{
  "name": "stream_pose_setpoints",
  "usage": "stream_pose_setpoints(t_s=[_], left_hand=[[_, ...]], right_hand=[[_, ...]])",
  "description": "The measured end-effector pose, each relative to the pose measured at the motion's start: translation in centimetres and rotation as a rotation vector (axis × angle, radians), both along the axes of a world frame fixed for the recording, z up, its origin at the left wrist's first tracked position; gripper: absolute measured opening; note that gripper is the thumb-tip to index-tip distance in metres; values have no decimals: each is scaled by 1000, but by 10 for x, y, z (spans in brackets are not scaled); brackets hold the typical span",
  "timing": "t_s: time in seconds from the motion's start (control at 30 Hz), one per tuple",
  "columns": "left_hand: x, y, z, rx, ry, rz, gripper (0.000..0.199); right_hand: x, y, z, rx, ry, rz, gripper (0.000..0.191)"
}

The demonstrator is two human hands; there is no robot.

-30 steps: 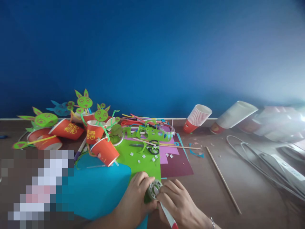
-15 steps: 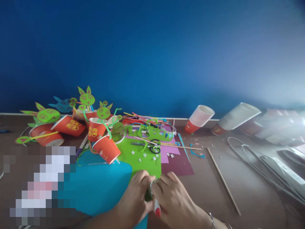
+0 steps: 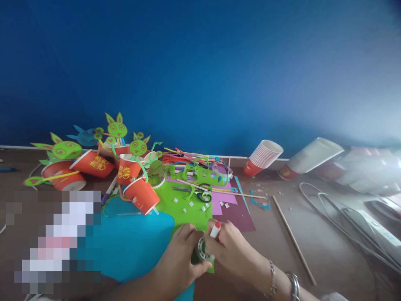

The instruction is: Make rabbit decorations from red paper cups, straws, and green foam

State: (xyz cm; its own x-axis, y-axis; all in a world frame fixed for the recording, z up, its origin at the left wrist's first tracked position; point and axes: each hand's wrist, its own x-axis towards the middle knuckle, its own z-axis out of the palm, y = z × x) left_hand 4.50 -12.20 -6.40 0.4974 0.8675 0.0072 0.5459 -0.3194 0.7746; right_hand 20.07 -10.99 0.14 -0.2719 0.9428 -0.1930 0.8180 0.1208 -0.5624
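Note:
Near the table's front edge, my left hand [image 3: 179, 261] curls its fingers and thumb around a small round tape roll [image 3: 203, 249] with a patterned inner ring. The roll rests over green paper [image 3: 183, 215]. In my right hand [image 3: 230, 246] is a white marker [image 3: 215, 231] with a red end pointing up and away; its tip is hidden by my fingers at the roll's right edge. Blue paper [image 3: 134, 246] lies to the left, partly under my left forearm.
Red paper cups [image 3: 142, 196] with green rabbit faces [image 3: 117, 128] crowd the left. Scissors [image 3: 205, 193], green paper scraps [image 3: 205, 174] and small white squares lie ahead. Stacked cups [image 3: 265, 154], a wooden stick [image 3: 294, 240] and a power strip [image 3: 371, 221] are on the right.
My right hand has turned and shifted right. The marker's red end swung from pointing toward me to pointing up and away. The tape roll shows more now; my left hand stays around it.

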Motion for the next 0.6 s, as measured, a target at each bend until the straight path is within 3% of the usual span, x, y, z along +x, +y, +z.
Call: stream_pose_setpoints(t_s=[0.17,0.43,0.6], left_hand=[[-2,0,4,-45,-11,-18,42],[-1,0,3,9,-43,-34,39],[-2,0,-2,33,-42,-34,41]], right_hand=[[14,-16,-15,87,156,17,14],[24,-36,-22,370,55,288,8],[20,-40,-31,553,-7,319,11]])
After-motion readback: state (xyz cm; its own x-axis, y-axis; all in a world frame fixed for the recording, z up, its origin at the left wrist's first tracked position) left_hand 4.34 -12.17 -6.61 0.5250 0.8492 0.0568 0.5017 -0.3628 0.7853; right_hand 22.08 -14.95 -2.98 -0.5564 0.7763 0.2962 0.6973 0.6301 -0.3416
